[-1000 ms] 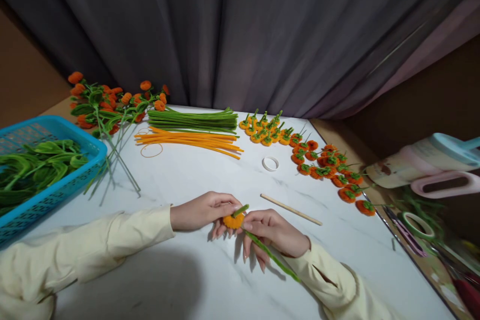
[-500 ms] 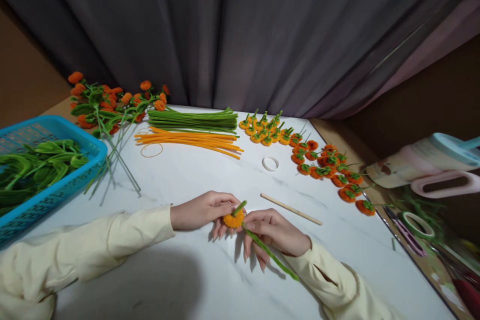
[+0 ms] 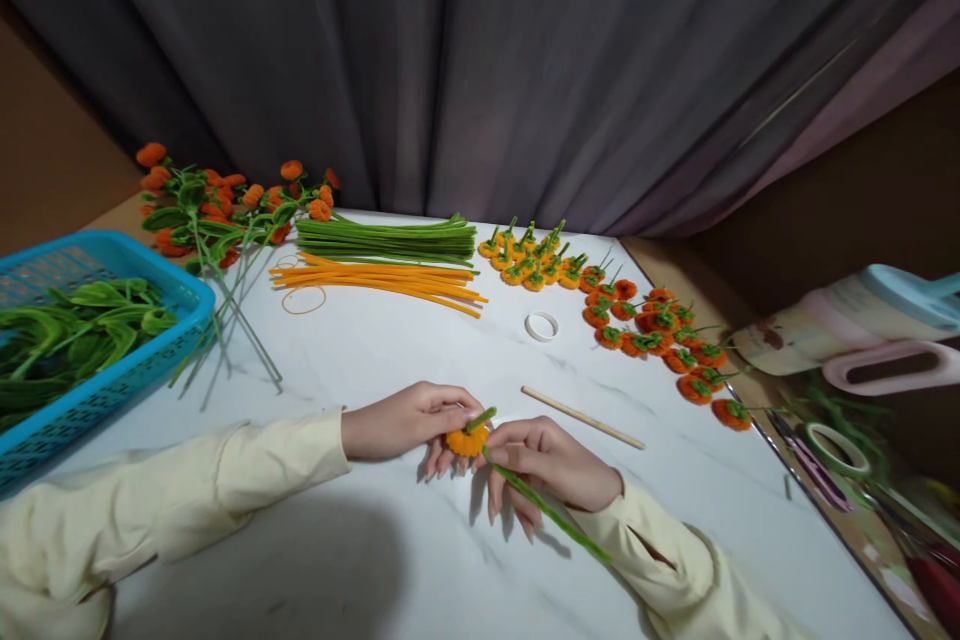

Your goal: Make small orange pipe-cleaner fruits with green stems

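Between the thumb and fingers of my left hand [image 3: 420, 420] is a small yellow-orange flower head [image 3: 466, 441], its short green stub pointing up and to the right. My right hand [image 3: 551, 465] pinches a long green fuzzy stem [image 3: 551, 512] close to the flower's right edge. The stem's free end slants down to the right, past my right wrist. Both hands are near the front middle of the white table, fingertips almost meeting. Whether the stem is joined to the flower is hidden by the fingers.
A blue basket [image 3: 196, 312] of green leaves stands at left. Green stems [image 3: 386, 240], orange stems [image 3: 375, 280], yellow flowers [image 3: 534, 270] and orange flowers [image 3: 660, 320] lie behind. A wooden stick [image 3: 581, 417] and white ring [image 3: 541, 326] lie nearer; a tumbler [image 3: 832, 320] is at right.
The free end of the green stem has swung slightly to the right, and the stub on the flower leans a little more to the right. Both hands stay nearly in place.
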The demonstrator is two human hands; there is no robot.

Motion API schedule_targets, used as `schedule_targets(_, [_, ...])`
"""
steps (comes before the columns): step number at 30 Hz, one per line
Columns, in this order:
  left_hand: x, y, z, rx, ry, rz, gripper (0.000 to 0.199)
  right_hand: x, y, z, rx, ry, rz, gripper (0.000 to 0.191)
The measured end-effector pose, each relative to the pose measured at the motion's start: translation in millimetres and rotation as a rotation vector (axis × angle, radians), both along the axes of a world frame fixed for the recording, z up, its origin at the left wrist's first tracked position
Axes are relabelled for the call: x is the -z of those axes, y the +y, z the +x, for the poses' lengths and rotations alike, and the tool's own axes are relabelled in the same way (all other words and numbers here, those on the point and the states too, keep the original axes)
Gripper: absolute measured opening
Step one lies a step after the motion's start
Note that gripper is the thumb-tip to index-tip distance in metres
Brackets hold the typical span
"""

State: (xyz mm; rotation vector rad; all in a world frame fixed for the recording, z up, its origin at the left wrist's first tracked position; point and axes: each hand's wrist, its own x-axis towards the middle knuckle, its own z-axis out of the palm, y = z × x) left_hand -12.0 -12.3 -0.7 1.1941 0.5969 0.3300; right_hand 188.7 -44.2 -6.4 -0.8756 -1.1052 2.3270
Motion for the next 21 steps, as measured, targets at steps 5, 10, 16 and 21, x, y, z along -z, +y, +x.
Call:
schedule_targets(5, [2.0,1.1,0.4,-0.012,0.000,-0.010,0.039,-1.5,2.4,2.6,-0.031,0.015,-0.010,0.029])
schedule_targets(10, [3.0,0.3,-1.0,-0.012,0.007,0.003,0.039,-2.0,3.8,4.6,-0.064,0.039,0.015,0.029])
schedule_targets(16, [2.5,-0.1,-1.4,-0.018,0.017,0.022,0.040,-1.6,3.6,5.6,-0.061,0.047,0.023,0.033])
schedule_targets(21, [0.9,0.5,-1.3,-0.028,0.014,0.023,0.039,1.8,3.6,6.2,-0.040,0.061,-0.008,0.034])
